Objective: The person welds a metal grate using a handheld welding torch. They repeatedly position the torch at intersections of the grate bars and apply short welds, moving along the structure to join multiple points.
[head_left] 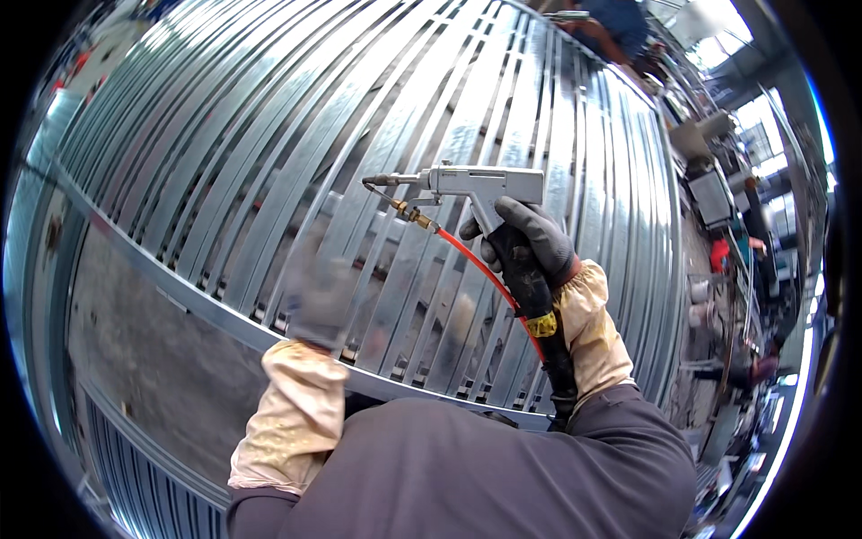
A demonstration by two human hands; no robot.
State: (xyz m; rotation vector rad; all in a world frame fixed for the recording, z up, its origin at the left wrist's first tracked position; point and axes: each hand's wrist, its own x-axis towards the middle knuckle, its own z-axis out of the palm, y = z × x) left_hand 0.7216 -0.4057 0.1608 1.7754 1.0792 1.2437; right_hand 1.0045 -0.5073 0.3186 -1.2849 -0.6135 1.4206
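Observation:
A grey pistol-shaped welding gun [489,183] is held in my right hand [534,235], gloved in dark grey, with the fingers wrapped round its grip. Its narrow nozzle points to the left above the metal slats [386,144]. A brass fitting [413,214] near the nozzle joins a red hose [480,265]. From the grip a thick black cable [561,368] with yellow tape runs down along my right forearm. My left hand [319,301], also gloved, is smeared by motion over the near ends of the slats. Its fingers cannot be made out.
The slats are set in a large steel frame with a near rail [215,314]. Concrete floor [144,332] shows at the left, beside another slatted panel [153,476]. Another person [615,27] is at the far edge. Workshop clutter and a white bucket [700,289] line the right.

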